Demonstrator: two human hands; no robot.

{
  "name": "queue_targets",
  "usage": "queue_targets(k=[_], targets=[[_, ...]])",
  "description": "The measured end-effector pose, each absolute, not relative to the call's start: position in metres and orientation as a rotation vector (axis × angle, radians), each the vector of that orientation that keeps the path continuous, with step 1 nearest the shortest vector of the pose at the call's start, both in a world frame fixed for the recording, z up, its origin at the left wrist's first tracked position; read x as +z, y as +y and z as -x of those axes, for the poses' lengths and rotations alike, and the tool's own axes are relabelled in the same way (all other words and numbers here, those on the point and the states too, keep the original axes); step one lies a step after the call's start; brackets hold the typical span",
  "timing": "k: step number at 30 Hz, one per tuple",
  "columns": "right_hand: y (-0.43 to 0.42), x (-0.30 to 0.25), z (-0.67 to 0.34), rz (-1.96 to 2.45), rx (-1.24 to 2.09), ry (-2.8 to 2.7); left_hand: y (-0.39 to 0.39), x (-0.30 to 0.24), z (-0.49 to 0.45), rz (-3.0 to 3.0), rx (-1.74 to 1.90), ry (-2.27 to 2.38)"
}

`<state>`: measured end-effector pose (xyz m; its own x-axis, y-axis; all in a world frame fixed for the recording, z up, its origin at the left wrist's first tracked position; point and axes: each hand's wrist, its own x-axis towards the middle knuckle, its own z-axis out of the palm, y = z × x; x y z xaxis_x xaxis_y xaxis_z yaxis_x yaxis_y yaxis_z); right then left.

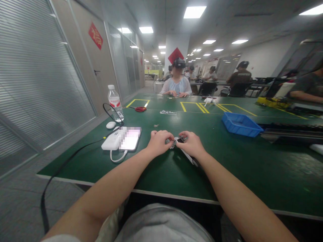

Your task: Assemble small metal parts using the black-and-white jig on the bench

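Both hands meet over the green table [156, 174], a short way in from its near edge. My right hand [193, 144] is closed around a long, narrow white-and-dark part [188, 157], which slants down toward the near right; its kind is not clear. My left hand [160, 143] pinches a small silvery piece [173, 145] at the upper left end of that part. Fingers hide much of where the two pieces meet. Just beyond my left hand lie a few tiny metal bits [156, 125].
Left of my hands are a phone [132, 139], a white power bank [111, 140] with cable, and a water bottle [115, 104]. Red-handled scissors [140, 109] and white strips [168, 112] lie farther back. A blue bin [241, 124] stands right; a person [177, 84] sits opposite.
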<state>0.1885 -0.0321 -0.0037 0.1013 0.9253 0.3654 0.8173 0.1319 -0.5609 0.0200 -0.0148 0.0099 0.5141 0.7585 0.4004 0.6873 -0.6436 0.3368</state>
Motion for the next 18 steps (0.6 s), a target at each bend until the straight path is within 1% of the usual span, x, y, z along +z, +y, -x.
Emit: queue_targets(k=[18], targets=[[-0.0312, -0.0052, -0.1894, 1.696, 0.200, -1.712, -0.0155, 0.0125, -0.0196, -2.578, 0.728, 1.332]])
